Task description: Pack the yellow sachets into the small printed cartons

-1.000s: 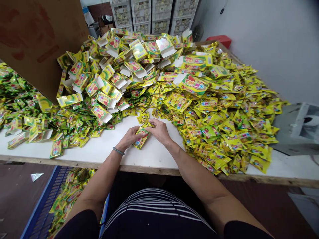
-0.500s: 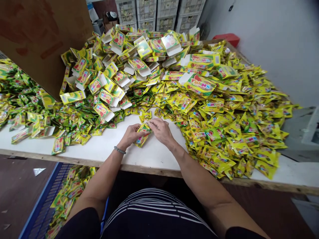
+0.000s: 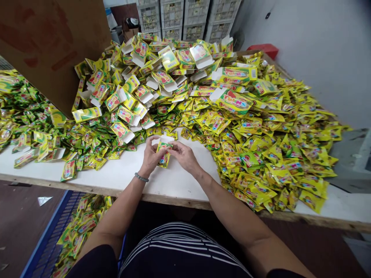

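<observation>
Over the white tabletop [image 3: 174,181], a small yellow-green candy box [image 3: 164,160] is held between both hands, its white end flap [image 3: 166,139] standing up at the far end. My left hand [image 3: 150,157], with a grey bead bracelet on the wrist, is closed around the box's left side, thumb across its front. On the right side, the fingers of my right hand [image 3: 185,156] are pinched at the box's upper edge. Whether they also hold a sachet is too small to tell. Beyond the hands lies a heap of open, empty-looking boxes [image 3: 165,79].
Yellow sachets [image 3: 261,154] pile up on the right, green sachets [image 3: 98,141] on the left. A large brown carton [image 3: 55,46] leans at the back left. Below the table edge is a blue crate [image 3: 49,235] holding filled boxes. White crates [image 3: 194,17] stack behind.
The box has turned more upright, and its white flap now shows at the far end. My right hand has shifted from the box's top corner down to its right edge.
</observation>
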Demonstrator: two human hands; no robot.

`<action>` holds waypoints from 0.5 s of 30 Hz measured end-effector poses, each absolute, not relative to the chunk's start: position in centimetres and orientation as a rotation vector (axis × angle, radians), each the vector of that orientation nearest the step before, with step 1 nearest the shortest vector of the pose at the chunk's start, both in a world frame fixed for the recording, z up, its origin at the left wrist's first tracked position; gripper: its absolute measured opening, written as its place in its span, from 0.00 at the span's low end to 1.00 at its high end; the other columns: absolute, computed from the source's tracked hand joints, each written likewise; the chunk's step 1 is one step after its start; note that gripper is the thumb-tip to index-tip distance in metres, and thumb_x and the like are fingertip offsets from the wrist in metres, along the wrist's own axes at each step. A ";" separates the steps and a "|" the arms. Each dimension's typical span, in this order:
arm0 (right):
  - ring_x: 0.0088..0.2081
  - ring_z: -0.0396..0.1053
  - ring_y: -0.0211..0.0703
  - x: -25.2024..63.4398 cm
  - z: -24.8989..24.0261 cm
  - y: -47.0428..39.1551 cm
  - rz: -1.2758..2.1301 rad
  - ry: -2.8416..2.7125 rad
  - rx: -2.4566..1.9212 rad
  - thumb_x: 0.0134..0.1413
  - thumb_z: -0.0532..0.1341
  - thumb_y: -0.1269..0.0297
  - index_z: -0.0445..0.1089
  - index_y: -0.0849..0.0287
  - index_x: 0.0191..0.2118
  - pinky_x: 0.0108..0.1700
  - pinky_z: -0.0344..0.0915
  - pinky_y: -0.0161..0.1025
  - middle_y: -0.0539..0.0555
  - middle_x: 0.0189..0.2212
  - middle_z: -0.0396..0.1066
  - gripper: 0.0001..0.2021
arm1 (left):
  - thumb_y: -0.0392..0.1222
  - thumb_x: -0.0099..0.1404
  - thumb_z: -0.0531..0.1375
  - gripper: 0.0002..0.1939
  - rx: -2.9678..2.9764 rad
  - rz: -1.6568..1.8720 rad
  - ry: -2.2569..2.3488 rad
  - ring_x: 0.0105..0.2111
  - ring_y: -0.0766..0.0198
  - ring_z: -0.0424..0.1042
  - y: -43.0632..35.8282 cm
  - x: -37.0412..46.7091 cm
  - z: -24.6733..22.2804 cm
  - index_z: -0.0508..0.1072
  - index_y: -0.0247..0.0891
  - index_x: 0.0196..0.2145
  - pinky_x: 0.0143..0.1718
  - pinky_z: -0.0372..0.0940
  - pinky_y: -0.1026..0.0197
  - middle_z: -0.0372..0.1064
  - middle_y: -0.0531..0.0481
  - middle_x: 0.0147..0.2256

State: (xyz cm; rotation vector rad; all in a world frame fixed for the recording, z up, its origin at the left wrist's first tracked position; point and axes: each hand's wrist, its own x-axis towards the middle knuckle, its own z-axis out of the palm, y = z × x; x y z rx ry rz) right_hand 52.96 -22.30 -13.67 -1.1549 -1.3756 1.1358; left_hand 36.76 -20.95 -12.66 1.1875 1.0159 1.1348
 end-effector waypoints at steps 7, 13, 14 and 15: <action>0.27 0.63 0.38 53.2 -14.1 -22.4 1.084 -1.378 -1.236 0.52 0.64 0.44 0.71 0.58 0.27 0.32 0.61 0.36 0.48 0.23 0.66 0.20 | 0.54 0.57 0.69 0.24 1.226 0.979 0.923 0.24 0.70 0.66 -21.0 36.8 -12.6 0.65 0.40 0.43 0.27 0.60 0.67 0.68 0.57 0.26; 0.32 0.71 0.41 53.6 -14.2 -21.9 1.218 -1.131 -1.027 0.49 0.68 0.49 0.72 0.55 0.45 0.40 0.70 0.39 0.50 0.32 0.76 0.20 | 0.54 0.59 0.68 0.25 1.279 1.064 0.960 0.21 0.71 0.60 -21.1 36.9 -12.5 0.70 0.40 0.49 0.23 0.54 0.67 0.61 0.59 0.23; 0.34 0.73 0.42 53.6 -14.2 -21.9 1.223 -1.168 -1.027 0.49 0.68 0.50 0.71 0.54 0.48 0.42 0.71 0.40 0.51 0.36 0.77 0.22 | 0.54 0.58 0.68 0.23 1.292 1.097 0.978 0.21 0.72 0.59 -21.0 36.8 -12.6 0.72 0.39 0.47 0.23 0.53 0.67 0.60 0.59 0.22; 0.37 0.74 0.43 53.5 -14.1 -21.9 1.198 -1.227 -1.050 0.50 0.68 0.51 0.72 0.54 0.50 0.44 0.71 0.42 0.52 0.39 0.78 0.22 | 0.54 0.58 0.68 0.22 1.294 1.131 0.994 0.21 0.72 0.58 -20.9 36.7 -12.7 0.72 0.39 0.46 0.23 0.53 0.67 0.60 0.59 0.21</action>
